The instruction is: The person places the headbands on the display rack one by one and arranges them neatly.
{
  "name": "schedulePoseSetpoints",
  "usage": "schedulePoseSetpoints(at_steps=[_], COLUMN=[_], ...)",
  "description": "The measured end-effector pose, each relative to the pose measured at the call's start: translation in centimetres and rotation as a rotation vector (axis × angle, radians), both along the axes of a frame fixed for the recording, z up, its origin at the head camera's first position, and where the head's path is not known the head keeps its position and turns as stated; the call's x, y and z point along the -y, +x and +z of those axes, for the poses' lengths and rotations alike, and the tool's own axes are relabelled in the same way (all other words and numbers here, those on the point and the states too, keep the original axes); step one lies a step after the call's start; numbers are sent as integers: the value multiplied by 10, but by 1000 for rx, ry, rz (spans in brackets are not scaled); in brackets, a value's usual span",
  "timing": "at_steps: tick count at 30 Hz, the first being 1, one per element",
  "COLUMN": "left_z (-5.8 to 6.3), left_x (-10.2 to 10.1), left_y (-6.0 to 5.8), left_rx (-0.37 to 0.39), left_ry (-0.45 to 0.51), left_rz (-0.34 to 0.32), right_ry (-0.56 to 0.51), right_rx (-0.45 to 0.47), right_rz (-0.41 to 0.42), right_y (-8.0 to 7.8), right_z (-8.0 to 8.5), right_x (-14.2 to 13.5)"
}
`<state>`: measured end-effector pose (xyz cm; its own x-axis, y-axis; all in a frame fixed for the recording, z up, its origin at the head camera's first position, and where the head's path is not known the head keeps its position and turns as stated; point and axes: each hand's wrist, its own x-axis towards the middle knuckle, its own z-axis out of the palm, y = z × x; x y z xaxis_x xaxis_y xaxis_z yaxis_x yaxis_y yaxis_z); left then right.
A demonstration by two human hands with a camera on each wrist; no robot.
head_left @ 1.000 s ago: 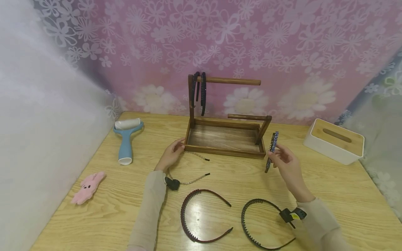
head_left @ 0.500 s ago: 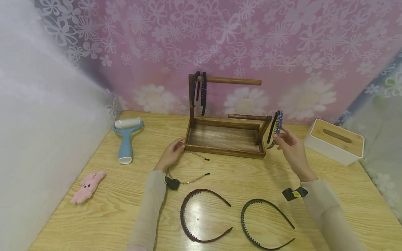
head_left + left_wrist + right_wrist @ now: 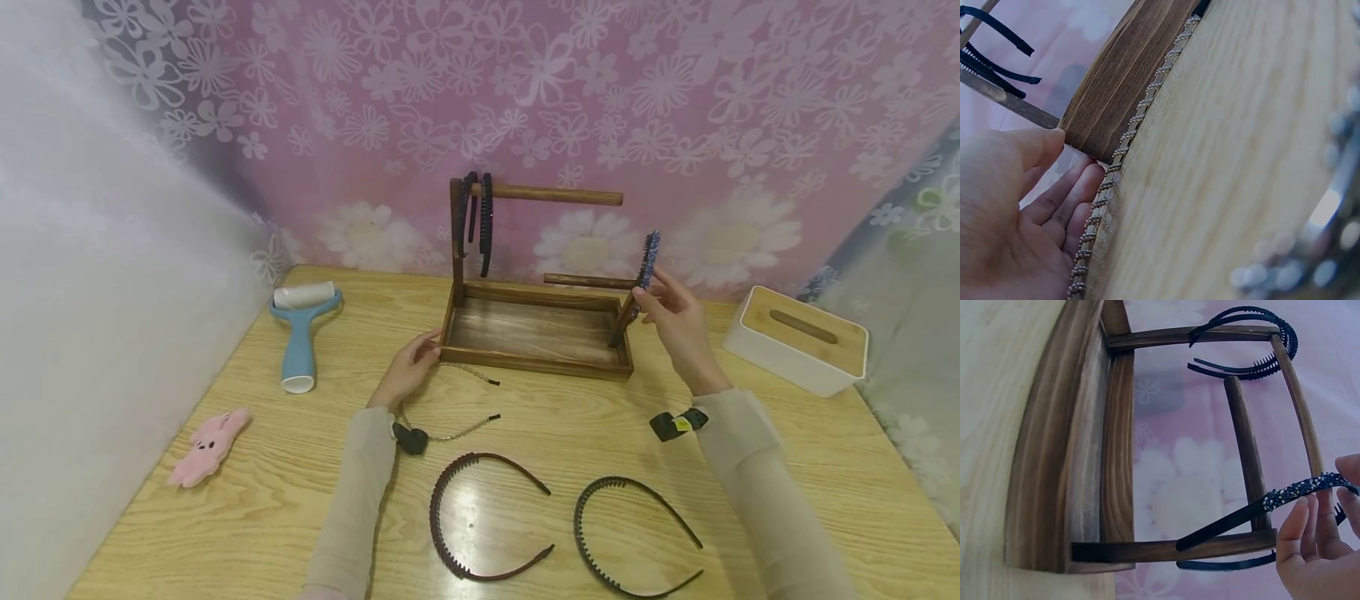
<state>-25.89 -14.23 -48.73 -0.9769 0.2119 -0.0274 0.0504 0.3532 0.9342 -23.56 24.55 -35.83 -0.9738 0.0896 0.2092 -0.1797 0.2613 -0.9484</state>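
Note:
My right hand [image 3: 678,321] pinches a headband [image 3: 652,254] with blue glitter, held upright beside the short right post of a wooden headband rack [image 3: 536,364]. In the right wrist view, the two legs of this headband [image 3: 1300,490] show on either side of that post, close to the lower bar [image 3: 1246,450]. My left hand [image 3: 408,368] holds the front left corner of the rack, thumb at the upper edge, as the left wrist view shows. Dark headbands [image 3: 486,221] hang at the left end of the upper bar [image 3: 555,193].
A thin beaded headband [image 3: 465,432] lies partly under my left wrist. Nearer me lie a dark red headband [image 3: 437,518] and a black one [image 3: 581,533]. A blue lint roller [image 3: 300,346] and a pink plush toy [image 3: 210,447] are at left, a tissue box [image 3: 787,358] at right.
My right hand has lifted the blue glitter headband away from me, then brought it left against the rack's short post. The left hand has stayed at the rack's corner.

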Motion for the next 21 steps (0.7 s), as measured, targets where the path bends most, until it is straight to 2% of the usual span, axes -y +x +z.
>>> schedulePoseSetpoints(at_steps=[3,8,14,18,21], left_z=[0,-1,-2,-3,-3], left_x=[0,0,1,0,0], left_y=[0,-1,-1,-2,-3], left_rx=[1,8,4,10,4], left_ry=[-2,3,9,15,18], left_rz=[2,6,5,6,6], right_ry=[-14,-114,-209,-288,-308], right_rx=[-2,7,64,84,100], right_rz=[0,28,71,65,63], right_y=[-4,-12,-21,-27,-32], right_z=[3,11,29,39,45], right_x=[4,11,20,27,30])
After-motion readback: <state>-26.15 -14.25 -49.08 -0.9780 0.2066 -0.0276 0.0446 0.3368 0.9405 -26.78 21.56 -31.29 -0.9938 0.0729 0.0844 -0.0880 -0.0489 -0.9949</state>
